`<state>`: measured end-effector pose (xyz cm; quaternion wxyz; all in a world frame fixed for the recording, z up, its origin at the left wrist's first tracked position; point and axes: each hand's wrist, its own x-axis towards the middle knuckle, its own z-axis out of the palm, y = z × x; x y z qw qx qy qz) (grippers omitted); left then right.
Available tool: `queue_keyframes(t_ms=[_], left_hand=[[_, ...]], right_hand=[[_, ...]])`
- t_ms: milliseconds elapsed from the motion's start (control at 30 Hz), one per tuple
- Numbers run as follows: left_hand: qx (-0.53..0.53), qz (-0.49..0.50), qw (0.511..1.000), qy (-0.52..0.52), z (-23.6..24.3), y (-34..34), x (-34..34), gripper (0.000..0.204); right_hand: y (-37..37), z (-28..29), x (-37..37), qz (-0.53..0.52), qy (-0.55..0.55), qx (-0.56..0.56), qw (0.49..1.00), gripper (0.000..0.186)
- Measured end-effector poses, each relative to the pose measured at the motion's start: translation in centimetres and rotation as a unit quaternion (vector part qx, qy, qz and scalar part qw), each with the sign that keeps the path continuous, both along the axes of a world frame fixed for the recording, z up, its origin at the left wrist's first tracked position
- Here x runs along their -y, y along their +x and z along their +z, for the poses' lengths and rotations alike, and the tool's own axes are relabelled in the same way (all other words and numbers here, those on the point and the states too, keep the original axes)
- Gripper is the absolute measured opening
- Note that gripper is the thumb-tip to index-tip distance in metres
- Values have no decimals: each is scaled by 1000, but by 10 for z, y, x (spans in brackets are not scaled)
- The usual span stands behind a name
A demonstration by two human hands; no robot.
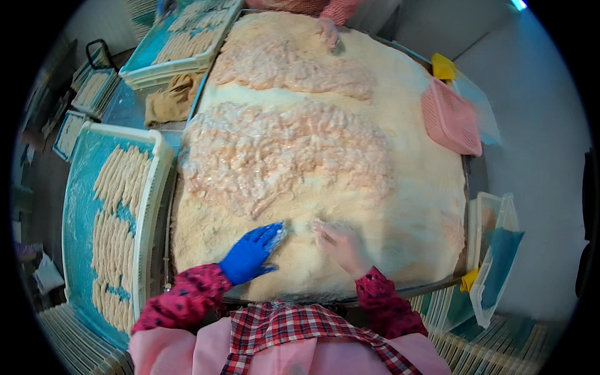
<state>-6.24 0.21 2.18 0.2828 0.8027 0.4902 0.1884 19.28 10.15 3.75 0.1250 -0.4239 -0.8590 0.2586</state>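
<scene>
My left hand (pixel 253 253), in a blue glove, reaches over the pale breading crumbs (pixel 206 244) near the front edge of the table. Its fingers are stretched out together, the thumb stands apart, and white powder coats the fingertips. Opposite it, my right hand (pixel 342 245) lies low over the crumbs with fingers extended leftward and dusted white. A small gap separates the two hands, and no piece shows in either. Just beyond them spreads a wide heap of raw, wet-looking pinkish meat strips (pixel 287 153). Farther back lies a second heap of strips (pixel 290 69).
At left, a white tray (pixel 144 250) with blue lining bears rows of coated strips (pixel 112 256). Farther back stand another loaded tray (pixel 206 59) and a brown cloth (pixel 172 100). A pink basket (pixel 450 115) sits at the right edge. Across the table is another person's hand (pixel 327 32).
</scene>
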Motion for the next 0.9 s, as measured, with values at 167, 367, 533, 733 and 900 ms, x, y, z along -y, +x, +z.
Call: queue_keyframes(t_ms=[167, 367, 533, 733, 900], left_hand=[[99, 78, 992, 14, -40, 60, -45, 50], [45, 74, 993, 78, -30, 56, -35, 38], [24, 179, 983, 22, -20, 22, -4, 33], [-17, 268, 961, 71, -30, 1, 4, 35], [-34, 286, 957, 27, -46, 11, -1, 26]], right_hand=[[12, 19, -78, -155, 90, -62, 982, 32], [23, 23, -143, -115, 183, 44, 975, 23], [33, 42, -119, -218, -15, -155, 964, 19], [23, 35, -43, 125, -80, -81, 986, 22], [27, -6, -11, -129, -91, -105, 982, 33]])
